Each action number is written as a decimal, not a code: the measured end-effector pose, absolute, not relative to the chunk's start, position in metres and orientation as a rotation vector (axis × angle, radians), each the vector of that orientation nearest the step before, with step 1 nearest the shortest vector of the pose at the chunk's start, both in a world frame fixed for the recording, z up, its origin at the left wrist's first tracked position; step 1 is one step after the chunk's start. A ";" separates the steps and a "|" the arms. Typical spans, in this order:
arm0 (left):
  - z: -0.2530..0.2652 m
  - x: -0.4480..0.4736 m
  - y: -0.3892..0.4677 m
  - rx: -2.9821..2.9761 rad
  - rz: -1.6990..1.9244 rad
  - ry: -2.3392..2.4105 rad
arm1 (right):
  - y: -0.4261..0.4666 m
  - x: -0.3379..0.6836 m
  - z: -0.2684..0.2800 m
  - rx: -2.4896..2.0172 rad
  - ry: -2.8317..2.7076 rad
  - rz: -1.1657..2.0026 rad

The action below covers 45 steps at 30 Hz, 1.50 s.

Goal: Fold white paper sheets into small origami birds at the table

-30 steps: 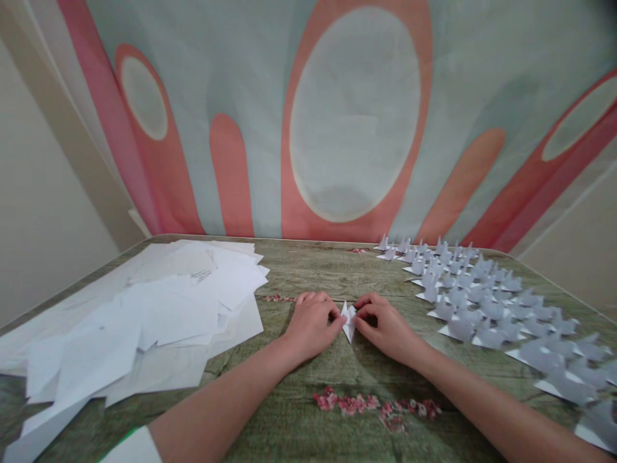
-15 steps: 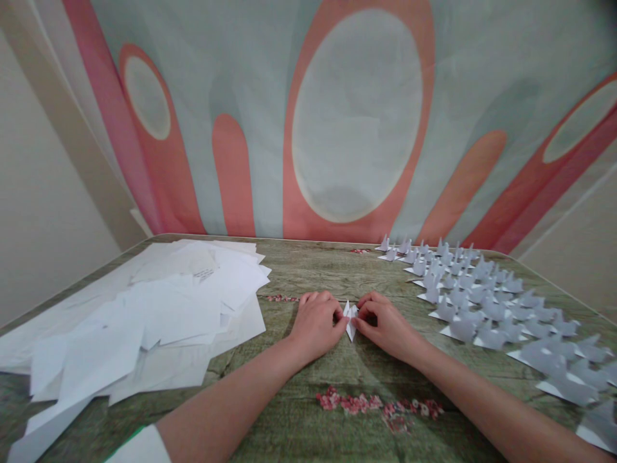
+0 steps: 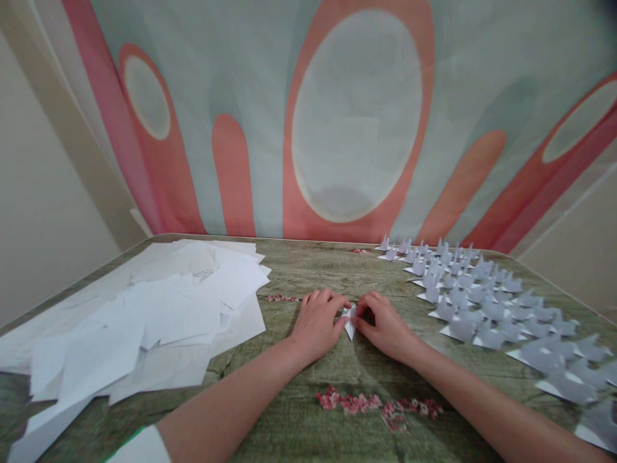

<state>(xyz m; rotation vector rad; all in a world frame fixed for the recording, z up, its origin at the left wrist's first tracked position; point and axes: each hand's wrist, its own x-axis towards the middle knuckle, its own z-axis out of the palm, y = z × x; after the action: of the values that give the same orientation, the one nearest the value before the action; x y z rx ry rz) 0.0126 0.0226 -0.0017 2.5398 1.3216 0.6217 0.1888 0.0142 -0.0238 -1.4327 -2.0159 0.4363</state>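
Observation:
A small folded piece of white paper lies on the table between my two hands, its narrow point toward me. My left hand grips its left side between thumb and fingers, with the index finger stretched over the far end. On the other side my right hand pinches the paper's right edge with thumb and fingertips. The fingers partly cover the far end of the paper, so its folds there are hard to make out.
Loose white paper sheets are heaped on the left of the wood-patterned table. Rows of folded white paper cranes stand on the right. A patterned cloth hangs behind the table's far edge. Printed pink flowers mark the tabletop.
My left index finger has reached forward over the far end of the folded paper. The tall point that stood up there is now lowered or covered. My right hand has barely moved.

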 end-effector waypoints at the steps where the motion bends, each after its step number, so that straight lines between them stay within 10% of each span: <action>1: -0.002 0.012 0.023 2.547 0.626 1.313 | 0.014 0.189 -0.024 -1.432 -2.014 0.433; 45: 0.005 0.006 0.008 2.942 0.360 1.148 | -0.005 0.197 -0.010 -1.302 -2.185 0.057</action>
<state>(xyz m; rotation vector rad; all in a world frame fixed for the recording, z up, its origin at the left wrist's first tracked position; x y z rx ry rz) 0.0061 0.0079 0.0053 2.9425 1.1476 0.3601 0.1968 -0.0051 -0.0101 -1.3024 -2.1854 0.0574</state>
